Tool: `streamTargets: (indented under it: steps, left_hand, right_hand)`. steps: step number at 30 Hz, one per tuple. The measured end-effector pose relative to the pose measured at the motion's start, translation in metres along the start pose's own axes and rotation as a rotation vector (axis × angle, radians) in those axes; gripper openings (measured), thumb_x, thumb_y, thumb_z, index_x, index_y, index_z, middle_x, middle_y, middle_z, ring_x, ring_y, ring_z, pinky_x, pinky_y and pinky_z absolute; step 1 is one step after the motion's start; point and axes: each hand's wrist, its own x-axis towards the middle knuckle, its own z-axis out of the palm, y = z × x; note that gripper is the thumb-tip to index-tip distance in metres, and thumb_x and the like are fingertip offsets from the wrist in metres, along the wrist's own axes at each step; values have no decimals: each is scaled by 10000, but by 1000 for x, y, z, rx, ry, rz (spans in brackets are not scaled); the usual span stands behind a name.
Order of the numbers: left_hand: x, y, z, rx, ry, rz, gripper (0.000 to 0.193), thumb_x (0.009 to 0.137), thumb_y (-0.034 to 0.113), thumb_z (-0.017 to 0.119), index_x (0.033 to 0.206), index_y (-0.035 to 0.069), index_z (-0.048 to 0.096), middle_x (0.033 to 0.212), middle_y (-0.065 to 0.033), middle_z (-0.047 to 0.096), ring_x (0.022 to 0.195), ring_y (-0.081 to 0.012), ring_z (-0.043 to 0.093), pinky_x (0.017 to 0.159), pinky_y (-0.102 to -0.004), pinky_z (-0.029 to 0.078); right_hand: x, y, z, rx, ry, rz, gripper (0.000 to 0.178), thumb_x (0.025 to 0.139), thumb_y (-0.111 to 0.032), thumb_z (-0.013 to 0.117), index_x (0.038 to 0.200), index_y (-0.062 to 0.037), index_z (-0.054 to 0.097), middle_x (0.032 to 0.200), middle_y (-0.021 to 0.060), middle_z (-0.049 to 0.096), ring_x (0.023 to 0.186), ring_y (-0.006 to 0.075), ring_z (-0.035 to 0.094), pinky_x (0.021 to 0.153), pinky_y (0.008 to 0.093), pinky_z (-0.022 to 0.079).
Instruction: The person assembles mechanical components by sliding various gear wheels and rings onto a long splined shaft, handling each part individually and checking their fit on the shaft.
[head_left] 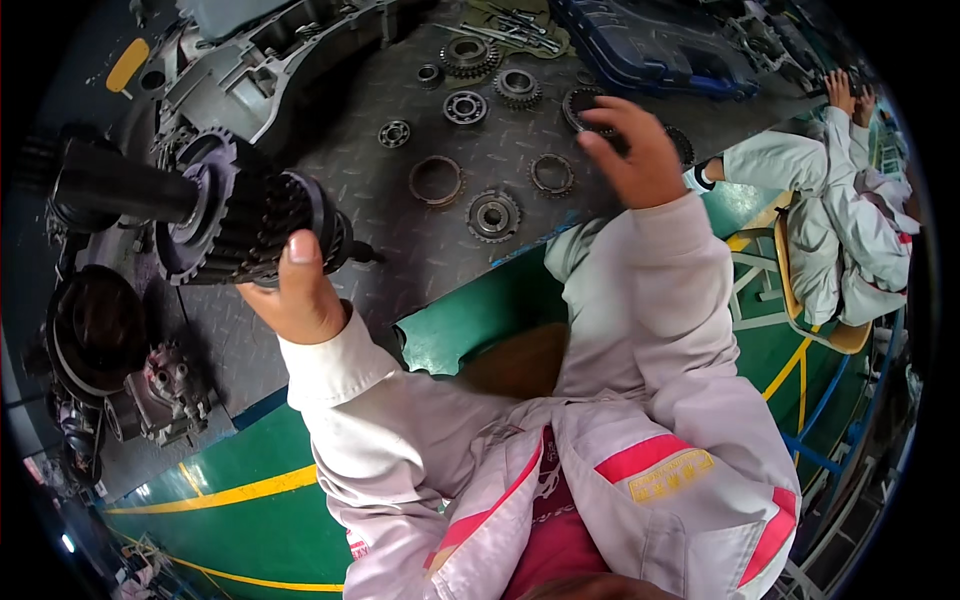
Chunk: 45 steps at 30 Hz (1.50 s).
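Note:
My left hand (303,297) is closed around a dark gear shaft (235,215) with several toothed gears on it, tilted over the left side of the bench. Its fingers are mostly behind the shaft; the thumb shows on the near side. My right hand (648,160) hovers at the right with thumb and fingers apart, slightly blurred. Just beside its fingertips lies a dark toothed ring (572,112), partly covered by the hand. Left of it lie a gear (517,88), a ball bearing (465,108), a thin ring (552,175), a larger ring (437,182) and another gear (493,217).
A metal housing (225,90) stands at the back left of the steel bench (420,255). A blue tool case (650,50) and loose tools (520,30) lie at the back. Dark machine parts (165,390) sit near left. Another person sits at right on a chair (850,338).

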Motion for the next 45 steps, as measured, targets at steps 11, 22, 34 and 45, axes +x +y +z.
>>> streamTargets:
  steps: [11,22,34,45]
  left_hand:
    - [-2,9,2,-6,-50,-40,635,757,282,716,1255,-22,465,1045,-183,624,923,-290,642,830,-388,524]
    - [5,22,20,-85,-107,-11,758,645,144,810,1278,-2,418,1161,-101,577,1031,-181,582,943,-327,440]
    - [-10,29,25,-51,-35,-76,696,572,75,831,1182,74,496,1012,-80,655,925,-147,631,854,-300,489]
    - [-18,26,23,-49,-89,-102,710,552,143,832,1182,88,509,1018,-128,664,943,-241,667,844,-336,504]
  right_hand:
    - [-19,104,-50,-282,-12,377,681,678,-302,829,1255,-62,557,1132,177,630,1038,326,609,907,378,481]
    - [120,-131,-119,642,94,-353,611,829,-202,642,1346,47,431,1304,162,526,1191,234,521,1010,359,403]
    - [144,-302,-73,649,-82,-525,806,688,-167,772,1363,39,383,1196,139,582,1102,235,566,988,355,429]
    - [88,-269,-39,391,-364,-501,1047,505,-5,852,1411,32,326,1212,121,603,1139,194,557,1025,304,375]
